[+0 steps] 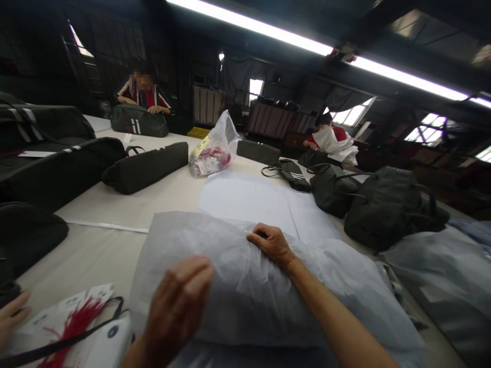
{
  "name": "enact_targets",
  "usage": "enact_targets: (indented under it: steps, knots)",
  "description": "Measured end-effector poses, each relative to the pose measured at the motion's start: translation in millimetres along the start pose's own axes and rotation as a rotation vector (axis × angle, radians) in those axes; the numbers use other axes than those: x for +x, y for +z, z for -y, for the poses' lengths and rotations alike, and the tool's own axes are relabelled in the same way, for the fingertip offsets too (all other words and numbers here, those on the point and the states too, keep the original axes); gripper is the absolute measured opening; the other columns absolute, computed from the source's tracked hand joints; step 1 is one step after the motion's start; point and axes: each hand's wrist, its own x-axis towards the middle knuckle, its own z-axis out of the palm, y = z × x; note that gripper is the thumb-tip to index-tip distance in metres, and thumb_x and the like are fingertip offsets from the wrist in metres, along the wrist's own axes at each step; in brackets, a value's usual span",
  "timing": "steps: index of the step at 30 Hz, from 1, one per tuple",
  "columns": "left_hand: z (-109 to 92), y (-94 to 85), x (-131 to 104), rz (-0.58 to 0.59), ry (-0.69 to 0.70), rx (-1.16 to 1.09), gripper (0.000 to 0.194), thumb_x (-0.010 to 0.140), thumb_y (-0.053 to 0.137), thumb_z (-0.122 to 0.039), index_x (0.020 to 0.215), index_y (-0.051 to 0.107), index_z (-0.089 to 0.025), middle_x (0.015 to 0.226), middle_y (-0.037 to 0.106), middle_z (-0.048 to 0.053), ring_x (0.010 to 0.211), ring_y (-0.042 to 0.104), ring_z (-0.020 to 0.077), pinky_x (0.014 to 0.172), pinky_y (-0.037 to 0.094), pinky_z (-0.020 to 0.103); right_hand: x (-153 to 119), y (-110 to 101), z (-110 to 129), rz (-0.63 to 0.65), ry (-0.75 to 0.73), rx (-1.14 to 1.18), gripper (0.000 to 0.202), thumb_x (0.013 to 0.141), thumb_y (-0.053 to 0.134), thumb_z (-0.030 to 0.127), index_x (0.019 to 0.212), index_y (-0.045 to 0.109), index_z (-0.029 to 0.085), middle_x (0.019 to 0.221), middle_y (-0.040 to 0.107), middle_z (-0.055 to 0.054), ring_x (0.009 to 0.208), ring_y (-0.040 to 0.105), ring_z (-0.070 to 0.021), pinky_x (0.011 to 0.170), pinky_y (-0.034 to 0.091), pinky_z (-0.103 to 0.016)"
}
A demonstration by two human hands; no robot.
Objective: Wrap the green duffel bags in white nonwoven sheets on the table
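A large translucent plastic bag lies across the near side of the table, with a dark bulk showing faintly inside. My right hand pinches its upper surface between thumb and fingers, and the film wrinkles around that grip. Over the bag's left part is my left hand, smeared by motion with its fingers bent. I cannot tell whether that hand holds anything. Beyond the bag, white sheets lie flat on the table.
Dark bags with white stripes stand left and right. A clear bag of red-stringed tags sits farther back. Loose tags with red strings lie front left, near another person's hand. Two people work across the table.
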Motion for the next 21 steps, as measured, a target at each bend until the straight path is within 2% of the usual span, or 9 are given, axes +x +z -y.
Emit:
enact_targets:
  steps: [2, 3, 6, 8, 10, 13, 17, 19, 21]
  knots:
    - [-28.6, 22.6, 17.7, 0.178, 0.196, -0.077, 0.033, 0.088, 0.049, -0.008, 0.117, 0.060, -0.020, 0.111, 0.067, 0.006, 0.113, 0.059, 0.0200, 0.101, 0.047, 0.034, 0.1, 0.6, -1.0, -0.005, -0.013, -0.004, 0.029, 0.082, 0.066, 0.045, 0.069, 0.064, 0.019, 0.060, 0.058, 0.004, 0.057, 0.049, -0.0109, 0.057, 0.039, -0.023]
    - [-36.9, 36.9, 23.3, 0.243, 0.187, -0.056, 0.029, 0.089, 0.050, -0.011, 0.114, 0.061, -0.019, 0.110, 0.068, 0.006, 0.111, 0.060, 0.0206, 0.101, 0.048, 0.036, -0.3, 1.4, -1.8, -0.006, -0.021, -0.008, 0.029, 0.082, 0.066, 0.045, 0.069, 0.064, 0.019, 0.061, 0.059, 0.004, 0.057, 0.050, -0.0108, 0.057, 0.039, -0.023]
    - [-38.0, 77.2, 30.2, 0.403, 0.018, 0.079, 0.026, 0.091, 0.055, -0.026, 0.115, 0.061, -0.018, 0.118, 0.068, 0.008, 0.113, 0.061, 0.0268, 0.098, 0.050, 0.046, -0.1, 4.9, -3.9, -0.004, -0.056, -0.040, 0.027, 0.083, 0.064, 0.044, 0.071, 0.065, 0.020, 0.063, 0.062, 0.003, 0.058, 0.052, -0.0111, 0.059, 0.040, -0.023]
    - [-28.7, 92.7, 30.8, 0.499, -0.086, 0.123, 0.032, 0.091, 0.057, -0.030, 0.120, 0.059, -0.020, 0.126, 0.065, 0.009, 0.118, 0.058, 0.0282, 0.100, 0.049, 0.049, 3.9, 5.2, -2.2, 0.003, -0.066, -0.086, 0.025, 0.084, 0.063, 0.043, 0.073, 0.066, 0.021, 0.066, 0.064, 0.003, 0.060, 0.055, -0.0118, 0.061, 0.041, -0.024]
    - [-21.1, 97.9, 31.1, 0.556, -0.147, 0.142, 0.036, 0.092, 0.056, -0.031, 0.126, 0.056, -0.020, 0.132, 0.061, 0.010, 0.121, 0.056, 0.0272, 0.102, 0.048, 0.048, 10.8, -1.5, 4.7, 0.028, -0.044, -0.106, 0.023, 0.084, 0.062, 0.042, 0.076, 0.068, 0.021, 0.068, 0.066, 0.002, 0.062, 0.057, -0.0128, 0.063, 0.043, -0.025]
    - [-18.8, 96.1, 32.6, 0.595, -0.190, 0.182, 0.041, 0.093, 0.054, -0.034, 0.130, 0.053, -0.017, 0.137, 0.056, 0.014, 0.123, 0.055, 0.0280, 0.103, 0.047, 0.049, 14.5, -30.8, 24.4, 0.004, -0.005, -0.020, 0.024, 0.084, 0.061, 0.043, 0.088, 0.070, 0.021, 0.078, 0.070, 0.000, 0.069, 0.062, -0.0150, 0.068, 0.048, -0.027]
    - [-22.8, 94.9, 35.4, 0.662, -0.237, 0.226, 0.046, 0.095, 0.050, -0.036, 0.136, 0.049, -0.016, 0.143, 0.052, 0.015, 0.128, 0.052, 0.0291, 0.106, 0.043, 0.051, -19.2, -79.8, 47.2, -0.134, -0.053, -0.073, 0.034, 0.090, 0.054, 0.046, 0.107, 0.069, 0.021, 0.102, 0.072, -0.006, 0.090, 0.065, -0.0193, 0.084, 0.050, -0.033]
    - [-24.3, 96.0, 36.6, 0.689, -0.257, 0.239, 0.047, 0.096, 0.047, -0.037, 0.139, 0.047, -0.017, 0.146, 0.049, 0.014, 0.130, 0.050, 0.0293, 0.107, 0.042, 0.053, -46.2, -88.5, 46.3, -0.038, -0.101, -0.229, 0.040, 0.094, 0.049, 0.049, 0.118, 0.066, 0.023, 0.118, 0.068, -0.008, 0.108, 0.061, -0.0216, 0.098, 0.045, -0.037]
    - [-25.4, 97.5, 37.6, 0.709, -0.270, 0.256, 0.048, 0.097, 0.044, -0.037, 0.141, 0.045, -0.018, 0.148, 0.046, 0.013, 0.133, 0.046, 0.0298, 0.108, 0.040, 0.055, -67.5, -83.9, 37.1, 0.136, -0.104, -0.406, 0.049, 0.095, 0.045, 0.054, 0.132, 0.058, 0.025, 0.136, 0.058, -0.008, 0.128, 0.050, -0.0243, 0.111, 0.032, -0.043]
